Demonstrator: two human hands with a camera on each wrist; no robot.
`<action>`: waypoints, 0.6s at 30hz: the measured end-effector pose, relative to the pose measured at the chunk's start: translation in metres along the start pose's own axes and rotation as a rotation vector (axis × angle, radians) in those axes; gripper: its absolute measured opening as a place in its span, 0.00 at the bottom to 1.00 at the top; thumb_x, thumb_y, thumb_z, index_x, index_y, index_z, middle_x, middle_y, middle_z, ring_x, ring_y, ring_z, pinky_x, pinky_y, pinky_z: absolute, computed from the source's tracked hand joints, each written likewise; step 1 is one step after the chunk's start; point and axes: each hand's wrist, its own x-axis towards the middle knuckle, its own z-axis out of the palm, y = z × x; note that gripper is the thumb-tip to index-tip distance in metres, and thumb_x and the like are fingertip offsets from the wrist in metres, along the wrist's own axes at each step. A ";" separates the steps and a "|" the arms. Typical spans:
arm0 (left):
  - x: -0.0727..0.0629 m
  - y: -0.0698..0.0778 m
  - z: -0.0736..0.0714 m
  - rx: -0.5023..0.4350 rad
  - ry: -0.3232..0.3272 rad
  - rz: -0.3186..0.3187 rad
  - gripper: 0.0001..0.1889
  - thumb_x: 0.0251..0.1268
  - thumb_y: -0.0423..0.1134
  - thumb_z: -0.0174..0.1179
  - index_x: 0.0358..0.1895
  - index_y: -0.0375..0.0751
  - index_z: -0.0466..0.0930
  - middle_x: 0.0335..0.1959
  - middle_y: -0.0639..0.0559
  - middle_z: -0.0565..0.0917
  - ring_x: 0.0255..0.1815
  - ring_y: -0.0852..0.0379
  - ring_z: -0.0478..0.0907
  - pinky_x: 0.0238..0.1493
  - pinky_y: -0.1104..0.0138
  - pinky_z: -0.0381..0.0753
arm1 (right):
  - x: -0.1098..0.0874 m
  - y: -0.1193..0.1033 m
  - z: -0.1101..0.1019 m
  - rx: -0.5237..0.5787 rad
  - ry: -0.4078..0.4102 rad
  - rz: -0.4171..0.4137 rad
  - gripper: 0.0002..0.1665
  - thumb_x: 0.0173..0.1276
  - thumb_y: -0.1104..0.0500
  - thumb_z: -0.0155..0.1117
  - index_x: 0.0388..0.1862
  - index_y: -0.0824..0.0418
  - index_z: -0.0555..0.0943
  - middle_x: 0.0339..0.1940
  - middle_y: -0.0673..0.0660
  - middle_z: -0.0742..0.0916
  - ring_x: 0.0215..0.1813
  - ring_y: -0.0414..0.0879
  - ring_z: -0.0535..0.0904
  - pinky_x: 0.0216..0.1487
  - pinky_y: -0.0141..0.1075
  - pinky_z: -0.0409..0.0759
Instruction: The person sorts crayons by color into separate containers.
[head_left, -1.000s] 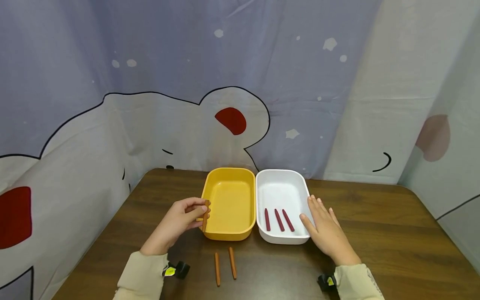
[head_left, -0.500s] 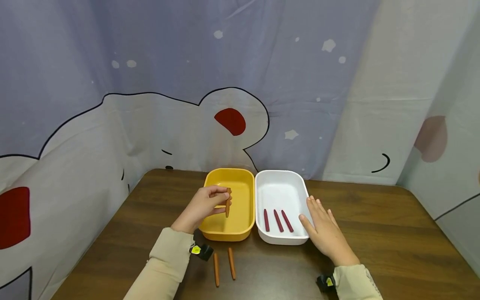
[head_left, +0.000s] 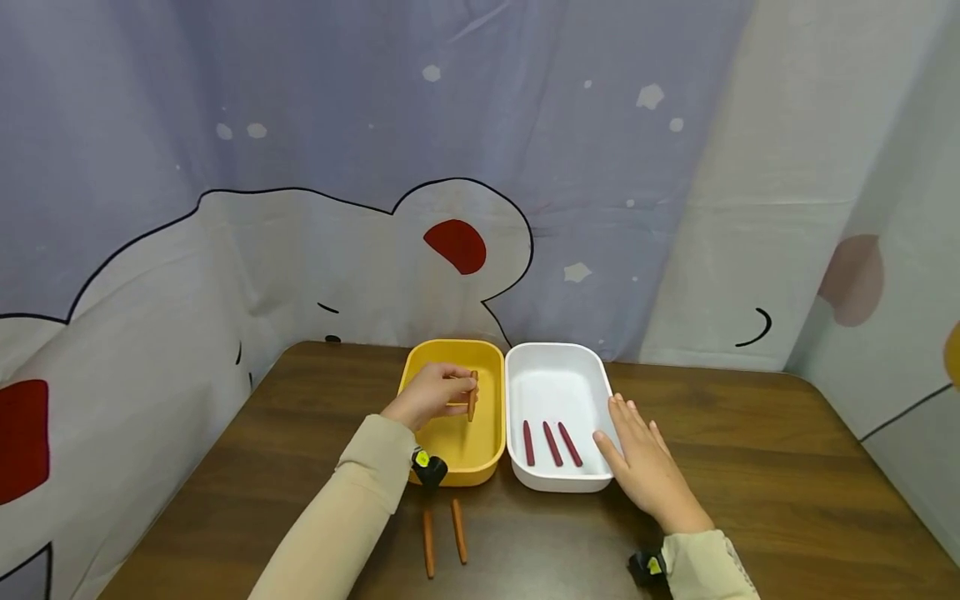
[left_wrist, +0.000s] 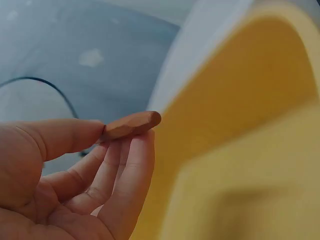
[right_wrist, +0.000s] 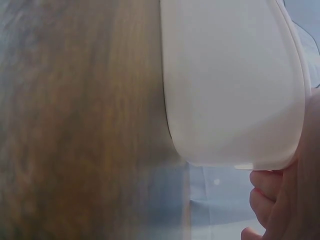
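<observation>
A patterned fabric curtain point(head_left: 360, 100), lilac and white with black outlines and red patches, hangs behind a dark brown wood-grain surface point(head_left: 720, 450). On the surface stand two deep rectangular trays with rounded corners, side by side: a smooth yellow one, the yellow tray point(head_left: 461, 457), on the left, and a glossy white one, the white tray point(head_left: 558, 379), on the right.

Two cream sleeves point(head_left: 333, 517) come in from the near edge, each with a small black wrist device point(head_left: 429, 469) at the cuff. The hands are well apart. The left hand point(head_left: 431, 394) is over the yellow tray, pinching one slim orange-brown faceted stick point(head_left: 472, 397) between thumb and fingers; the left wrist view shows its blunt end jutting past the fingertips. The right hand point(head_left: 645, 462) rests against the right side of the white tray, fingers extended along the rim and thumb spread apart from them, well away from the held stick.

Two more orange-brown sticks point(head_left: 459, 532) lie on the surface in front of the yellow tray, nearer the person than either hand. Three shorter dark red sticks point(head_left: 552, 444) lie in a row inside the white tray, left of the right thumb.
</observation>
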 end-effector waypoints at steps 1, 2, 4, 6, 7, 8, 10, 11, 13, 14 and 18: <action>0.003 -0.002 0.001 0.021 0.006 -0.013 0.16 0.75 0.35 0.60 0.58 0.28 0.81 0.46 0.43 0.84 0.44 0.53 0.84 0.49 0.63 0.86 | 0.000 0.000 0.000 -0.001 0.001 0.000 0.41 0.83 0.42 0.45 0.81 0.69 0.56 0.81 0.67 0.60 0.81 0.65 0.51 0.76 0.66 0.48; 0.006 -0.004 0.001 0.042 0.010 -0.021 0.15 0.75 0.35 0.60 0.58 0.29 0.81 0.45 0.43 0.84 0.43 0.53 0.84 0.47 0.64 0.87 | 0.000 0.000 0.001 -0.002 0.002 0.000 0.41 0.83 0.42 0.46 0.81 0.69 0.56 0.81 0.67 0.60 0.82 0.65 0.51 0.76 0.66 0.48; 0.010 -0.008 0.002 0.068 0.013 -0.035 0.15 0.74 0.35 0.61 0.56 0.29 0.82 0.43 0.44 0.84 0.40 0.55 0.83 0.45 0.65 0.87 | 0.000 0.001 0.001 -0.001 0.004 0.001 0.41 0.83 0.42 0.46 0.81 0.69 0.56 0.81 0.67 0.60 0.82 0.65 0.50 0.76 0.66 0.48; 0.013 -0.010 0.004 0.079 0.002 -0.046 0.14 0.73 0.35 0.61 0.54 0.28 0.83 0.41 0.45 0.84 0.36 0.57 0.83 0.43 0.66 0.87 | 0.000 0.001 0.002 0.001 0.003 0.003 0.41 0.83 0.42 0.45 0.81 0.69 0.56 0.81 0.67 0.60 0.82 0.65 0.50 0.76 0.66 0.48; 0.015 -0.011 0.005 0.080 -0.006 -0.049 0.13 0.73 0.34 0.61 0.53 0.28 0.83 0.39 0.45 0.84 0.34 0.57 0.83 0.42 0.66 0.87 | 0.000 0.001 0.001 0.001 0.003 0.003 0.41 0.83 0.42 0.45 0.81 0.69 0.56 0.81 0.67 0.60 0.82 0.65 0.50 0.76 0.66 0.48; 0.016 -0.011 0.006 0.079 -0.013 -0.056 0.13 0.73 0.34 0.61 0.52 0.27 0.83 0.37 0.45 0.84 0.33 0.58 0.82 0.41 0.66 0.87 | 0.000 0.000 0.001 0.002 0.003 0.003 0.41 0.83 0.42 0.45 0.81 0.69 0.56 0.81 0.67 0.60 0.82 0.65 0.50 0.76 0.66 0.48; 0.018 -0.012 0.007 0.082 -0.025 -0.078 0.12 0.73 0.34 0.62 0.49 0.27 0.83 0.35 0.46 0.84 0.31 0.58 0.82 0.40 0.67 0.87 | 0.000 0.000 0.001 0.003 0.003 0.004 0.41 0.83 0.42 0.45 0.81 0.69 0.56 0.81 0.67 0.60 0.82 0.65 0.50 0.76 0.66 0.47; 0.019 -0.012 0.008 0.087 -0.031 -0.089 0.11 0.73 0.34 0.62 0.48 0.27 0.83 0.34 0.47 0.83 0.30 0.59 0.83 0.40 0.67 0.87 | 0.000 0.000 0.001 0.004 0.003 0.005 0.41 0.83 0.42 0.45 0.81 0.69 0.56 0.81 0.67 0.60 0.82 0.65 0.50 0.76 0.66 0.47; 0.020 -0.012 0.009 0.099 -0.035 -0.114 0.11 0.73 0.35 0.62 0.47 0.28 0.83 0.33 0.47 0.83 0.29 0.58 0.83 0.40 0.67 0.87 | 0.000 0.000 0.001 0.003 0.003 0.005 0.41 0.83 0.43 0.45 0.81 0.69 0.56 0.81 0.67 0.60 0.81 0.65 0.51 0.76 0.66 0.48; 0.020 -0.012 0.009 0.103 -0.036 -0.129 0.10 0.73 0.35 0.62 0.47 0.28 0.84 0.32 0.47 0.83 0.29 0.58 0.84 0.40 0.67 0.87 | 0.000 0.000 0.001 0.004 0.002 0.006 0.41 0.83 0.42 0.45 0.81 0.69 0.56 0.81 0.67 0.60 0.81 0.65 0.51 0.76 0.66 0.48; 0.021 -0.011 0.010 0.098 -0.051 -0.154 0.10 0.73 0.33 0.62 0.48 0.27 0.84 0.32 0.46 0.83 0.29 0.58 0.85 0.41 0.66 0.87 | 0.000 -0.001 0.001 0.004 0.000 0.007 0.41 0.83 0.42 0.45 0.81 0.69 0.56 0.81 0.67 0.60 0.81 0.65 0.51 0.76 0.66 0.48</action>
